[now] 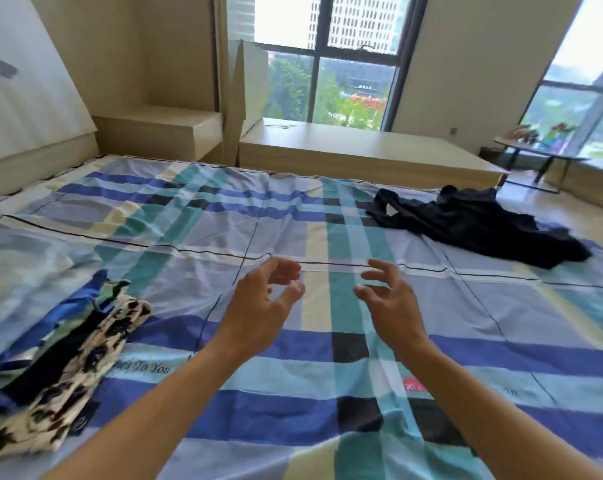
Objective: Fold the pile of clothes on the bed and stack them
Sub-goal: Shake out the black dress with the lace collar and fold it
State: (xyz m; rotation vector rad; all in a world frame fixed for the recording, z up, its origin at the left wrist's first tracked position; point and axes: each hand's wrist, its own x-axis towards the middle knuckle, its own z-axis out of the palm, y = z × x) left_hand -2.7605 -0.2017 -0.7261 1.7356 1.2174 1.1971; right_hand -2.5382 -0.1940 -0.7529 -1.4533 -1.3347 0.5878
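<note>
My left hand [262, 303] and my right hand [390, 299] hover side by side above the middle of the bed [327, 341], fingers loosely curled, both holding nothing. A dark navy garment [476, 223] lies crumpled and unfolded at the far right of the bed, well beyond my right hand. At the near left lies a stack of clothes [61, 362]: a cream piece with a dark floral print on top, with blue and black fabric showing beneath it.
The bed carries a blue, teal and cream plaid sheet. A low wooden platform [362, 147] runs along the window behind the bed. A small table [535, 150] with colourful items stands at the far right.
</note>
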